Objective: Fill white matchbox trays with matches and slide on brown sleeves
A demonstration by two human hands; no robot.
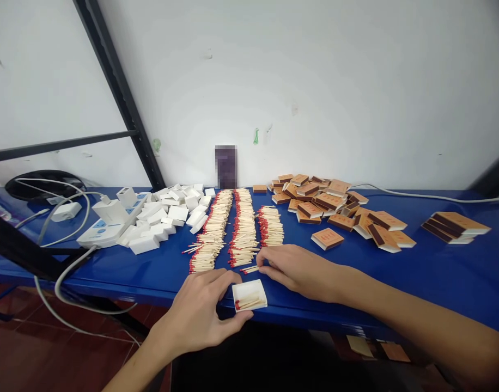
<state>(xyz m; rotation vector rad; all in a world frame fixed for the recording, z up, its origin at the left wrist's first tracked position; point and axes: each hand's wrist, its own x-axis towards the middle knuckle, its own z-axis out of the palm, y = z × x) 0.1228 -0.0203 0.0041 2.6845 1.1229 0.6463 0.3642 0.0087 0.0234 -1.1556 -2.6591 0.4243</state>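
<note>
In the head view my left hand [204, 307] grips a small white matchbox tray [260, 291] between thumb and fingers at the shelf's front edge. Several red-tipped matches [251, 300] lie inside that tray. Just right of it, my right hand [292, 269] has its fingers closed on a few loose matches [249, 269], whose red heads point left. Beyond the hands, more matches lie in three rows: a left row [217, 223], a middle row [244, 228] and a shorter right row [271, 226].
White trays [171, 209] are heaped at left, near a power strip [104, 234] with cables. Orange-brown matchboxes [327, 201] are piled at right, with a small stack [457, 226] farther right. A dark pixelated object [226, 166] leans on the wall. The blue shelf [437, 283] ends close to me.
</note>
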